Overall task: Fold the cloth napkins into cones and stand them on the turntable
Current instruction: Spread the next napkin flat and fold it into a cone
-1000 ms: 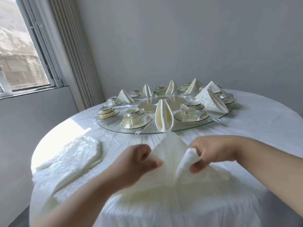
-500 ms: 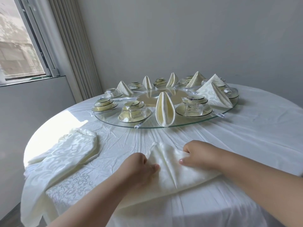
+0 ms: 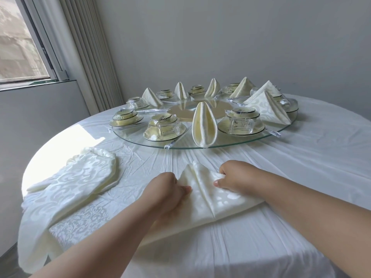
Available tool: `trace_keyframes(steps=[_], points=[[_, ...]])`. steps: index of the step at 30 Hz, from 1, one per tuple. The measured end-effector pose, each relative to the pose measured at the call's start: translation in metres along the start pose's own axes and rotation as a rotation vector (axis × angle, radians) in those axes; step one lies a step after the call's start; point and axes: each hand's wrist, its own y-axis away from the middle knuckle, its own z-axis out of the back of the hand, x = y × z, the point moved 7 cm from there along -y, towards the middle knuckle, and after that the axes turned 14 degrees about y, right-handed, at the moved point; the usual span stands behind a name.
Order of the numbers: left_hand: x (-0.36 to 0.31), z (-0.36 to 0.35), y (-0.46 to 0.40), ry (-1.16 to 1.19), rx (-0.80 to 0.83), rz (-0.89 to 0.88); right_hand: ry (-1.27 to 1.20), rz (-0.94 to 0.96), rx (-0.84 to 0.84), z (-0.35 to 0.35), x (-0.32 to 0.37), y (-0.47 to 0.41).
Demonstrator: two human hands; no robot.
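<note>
A cream patterned napkin (image 3: 206, 199) lies on the white tablecloth in front of me, folded to a point that faces the turntable. My left hand (image 3: 167, 189) grips its left fold with curled fingers. My right hand (image 3: 233, 176) pinches its right fold near the tip. Beyond them is the glass turntable (image 3: 230, 144). A folded napkin cone (image 3: 204, 128) stands at its near rim, and several more cones, such as one (image 3: 267, 110) at the right, stand around it.
Several cup-and-saucer sets wrapped in plastic, like one (image 3: 241, 123), ring the turntable. A pile of unfolded napkins (image 3: 80, 181) lies at the table's left edge, partly hanging over it. A window and vertical blinds are at the left, a grey wall behind.
The napkin was held up off the table a second ago; both hands have brought it down flat onto the tablecloth and still hold its two folds.
</note>
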Motion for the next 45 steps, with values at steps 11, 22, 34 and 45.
trace_keyframes(steps=[11, 22, 34, 45], points=[[0.005, 0.004, 0.005, 0.037, -0.168, -0.105, -0.012, -0.007, 0.012, -0.006, -0.002, -0.004], [-0.022, -0.020, -0.006, -0.407, 0.221, -0.719, -0.114, -0.013, -0.045, -0.003, -0.004, -0.002], [0.001, -0.031, -0.016, -0.249, 0.379, -0.549, 0.015, 0.800, -0.178, -0.004, 0.074, 0.059], [-0.001, -0.031, -0.014, -0.224, 0.373, -0.544, -0.150, 0.815, 0.229, -0.027, 0.045, 0.087]])
